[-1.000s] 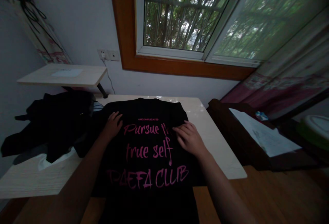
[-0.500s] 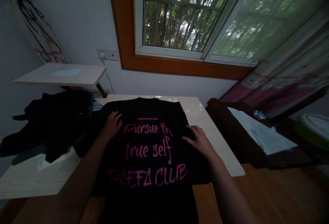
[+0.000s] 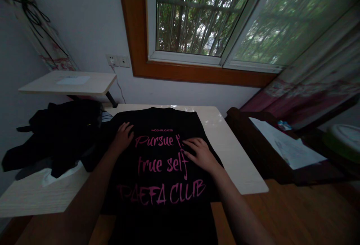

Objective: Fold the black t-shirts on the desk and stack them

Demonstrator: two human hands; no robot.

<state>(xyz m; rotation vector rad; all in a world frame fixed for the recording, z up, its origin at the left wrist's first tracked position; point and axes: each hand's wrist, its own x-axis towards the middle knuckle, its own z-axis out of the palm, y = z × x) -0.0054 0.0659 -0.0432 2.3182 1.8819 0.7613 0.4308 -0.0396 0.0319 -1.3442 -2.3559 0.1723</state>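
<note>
A black T-shirt (image 3: 160,121) with pink lettering lies spread over the desk, its collar end toward the wall and its lower part hanging past the front edge. My left hand (image 3: 123,137) rests on the shirt's upper left, fingers stretched out. On the right side of the lettering lies my right hand (image 3: 199,153), its fingers spread and covering the end of the top handwritten line. Neither hand grips the cloth.
Dark clothes (image 3: 67,129) are heaped on the desk's left, below a small raised shelf (image 3: 95,84). The pale desk (image 3: 236,162) shows to the right of the shirt. Beyond it stands a dark brown piece of furniture (image 3: 253,159) with papers (image 3: 284,144) on it.
My right hand has slid left from the shirt's right side onto the lettering. The shirt's right part is drawn in a little. My left hand stays in place.
</note>
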